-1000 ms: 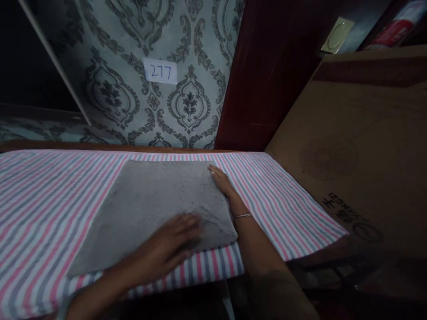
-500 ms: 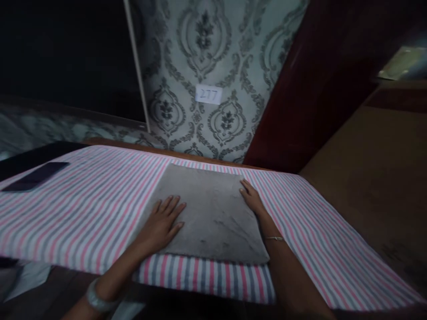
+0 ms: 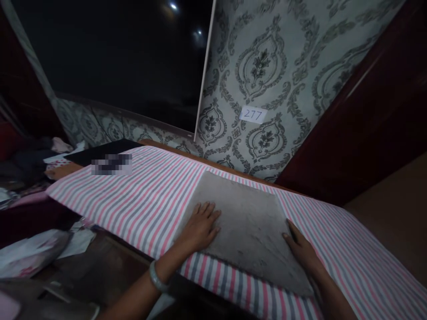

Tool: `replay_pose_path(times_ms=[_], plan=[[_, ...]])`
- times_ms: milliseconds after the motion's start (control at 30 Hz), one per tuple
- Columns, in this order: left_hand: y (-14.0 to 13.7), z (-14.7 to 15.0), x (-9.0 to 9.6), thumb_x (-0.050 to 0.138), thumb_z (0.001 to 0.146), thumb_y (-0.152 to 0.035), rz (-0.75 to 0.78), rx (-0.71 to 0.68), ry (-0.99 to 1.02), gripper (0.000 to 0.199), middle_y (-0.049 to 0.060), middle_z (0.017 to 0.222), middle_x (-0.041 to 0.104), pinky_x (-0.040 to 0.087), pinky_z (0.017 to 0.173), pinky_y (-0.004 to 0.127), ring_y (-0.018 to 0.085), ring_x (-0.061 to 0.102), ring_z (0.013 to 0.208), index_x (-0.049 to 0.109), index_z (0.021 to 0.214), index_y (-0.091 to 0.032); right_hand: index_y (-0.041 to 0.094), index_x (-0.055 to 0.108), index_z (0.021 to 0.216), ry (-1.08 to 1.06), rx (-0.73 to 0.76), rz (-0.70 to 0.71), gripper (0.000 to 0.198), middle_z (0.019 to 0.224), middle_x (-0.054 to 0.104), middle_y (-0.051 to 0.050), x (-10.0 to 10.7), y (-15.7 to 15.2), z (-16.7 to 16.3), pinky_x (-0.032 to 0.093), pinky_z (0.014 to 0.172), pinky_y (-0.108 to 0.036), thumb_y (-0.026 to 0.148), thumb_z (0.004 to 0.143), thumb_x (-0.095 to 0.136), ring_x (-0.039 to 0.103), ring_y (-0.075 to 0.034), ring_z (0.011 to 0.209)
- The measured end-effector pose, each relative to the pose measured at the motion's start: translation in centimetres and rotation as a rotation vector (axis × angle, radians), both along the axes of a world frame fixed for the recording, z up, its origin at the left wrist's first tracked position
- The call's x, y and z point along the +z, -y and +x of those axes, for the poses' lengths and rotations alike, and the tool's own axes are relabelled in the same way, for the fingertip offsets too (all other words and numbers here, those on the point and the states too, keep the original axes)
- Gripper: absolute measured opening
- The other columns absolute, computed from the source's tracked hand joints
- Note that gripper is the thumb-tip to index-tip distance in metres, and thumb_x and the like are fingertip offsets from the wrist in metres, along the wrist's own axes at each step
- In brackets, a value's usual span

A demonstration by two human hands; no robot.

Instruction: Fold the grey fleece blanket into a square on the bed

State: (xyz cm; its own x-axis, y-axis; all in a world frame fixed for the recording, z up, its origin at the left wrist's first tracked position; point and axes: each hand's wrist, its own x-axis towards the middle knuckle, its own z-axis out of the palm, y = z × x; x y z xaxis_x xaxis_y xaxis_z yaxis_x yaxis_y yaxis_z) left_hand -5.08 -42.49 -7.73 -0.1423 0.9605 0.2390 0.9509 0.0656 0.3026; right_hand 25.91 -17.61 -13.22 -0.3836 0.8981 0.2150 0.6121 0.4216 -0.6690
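A grey folded cloth [image 3: 247, 222], roughly square with small wrinkles in its near right part, lies flat on a pink, grey and white striped cloth [image 3: 143, 191]. My left hand [image 3: 200, 226] rests palm down on the left side of the grey cloth, fingers spread. At its right edge is my right hand [image 3: 300, 249], with the thumb over the border and the fingers stretched along it. Neither hand grips anything that I can see. The underside of the right hand is hidden.
A large dark screen [image 3: 126, 58] hangs on the patterned wall, beside a paper marked 277 [image 3: 253, 114]. A pixelated dark object [image 3: 111, 164] lies on the striped cloth's far left. Plastic bags [image 3: 33, 249] sit low at left. A dark red panel [image 3: 350, 124] stands at right.
The view has swung left and tilted, bringing more of the screen and the left-side clutter into sight. My right hand has slid from the far right corner nearer along the grey cloth's edge.
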Motion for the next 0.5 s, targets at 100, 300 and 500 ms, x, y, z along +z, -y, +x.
replay_pose_path(times_ms=[100,300,500], plan=[[0.2,0.1,0.2,0.047,0.093,-0.035,0.003,0.001,0.013,0.054,0.016,0.156,0.034,0.019,0.12,0.058,0.032,0.026,0.147,0.044,0.145,-0.019,0.013,0.048,0.142,-0.022,-0.09,-0.022,0.086,0.136,0.059,-0.017,0.6,3.3,0.5,0.043,0.107,-0.046,0.065,0.074,0.046,0.057,-0.032,0.125],[0.3,0.0,-0.2,0.048,0.092,-0.033,0.03,-0.003,0.027,0.054,0.016,0.156,0.034,0.018,0.121,0.057,0.031,0.026,0.147,0.044,0.144,-0.018,0.015,0.053,0.138,-0.073,-0.189,-0.068,0.091,0.123,0.066,-0.017,0.9,7.4,1.7,0.052,0.092,-0.045,0.071,0.067,0.052,0.061,-0.035,0.118],[0.4,0.0,-0.1,0.047,0.092,-0.034,0.033,-0.005,0.034,0.054,0.016,0.156,0.035,0.019,0.12,0.058,0.031,0.027,0.147,0.044,0.144,-0.019,0.018,0.058,0.134,-0.08,-0.276,-0.152,0.089,0.105,0.073,-0.014,1.8,9.7,2.0,0.056,0.081,-0.043,0.072,0.063,0.054,0.067,-0.036,0.105]])
